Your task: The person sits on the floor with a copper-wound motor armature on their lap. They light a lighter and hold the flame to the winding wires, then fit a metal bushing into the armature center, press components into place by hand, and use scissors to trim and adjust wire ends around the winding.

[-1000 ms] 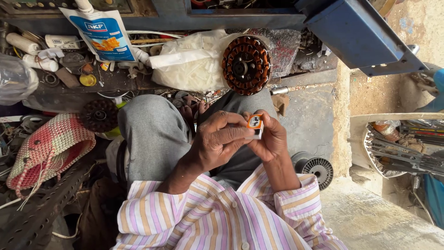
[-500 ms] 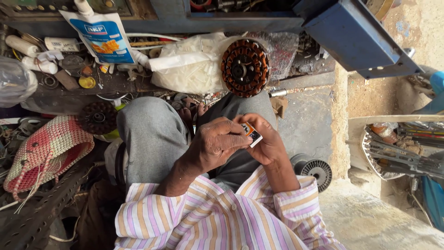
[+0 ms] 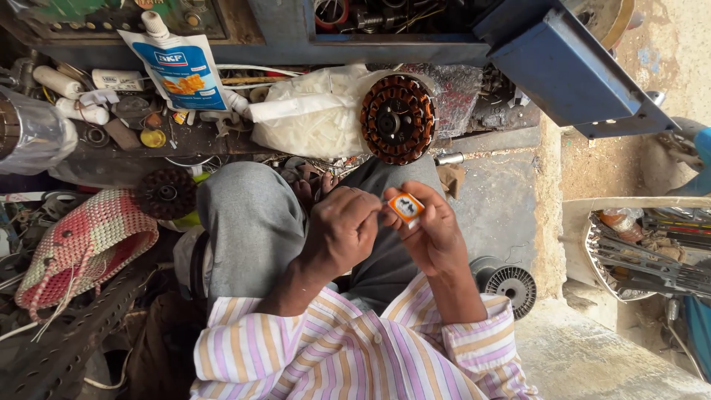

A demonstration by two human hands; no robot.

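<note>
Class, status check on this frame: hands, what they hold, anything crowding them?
Left hand and right hand together pinch a small orange-and-white box. Over the lap, nothing between them. Copper-wound stator beyond.

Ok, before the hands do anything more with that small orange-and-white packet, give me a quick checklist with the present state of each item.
1. Small orange-and-white packet held in right hand: ok, pinched at the fingertips.
2. Left hand at the packet: ok, fingers meet its edge.
3. Packet opened: cannot tell, too small.
4. Packet over the lap, above the grey trousers: ok.
5. Copper-wound stator apart from both hands: ok, it leans on the white plastic bag.
6. Packet contents: cannot tell.
</note>
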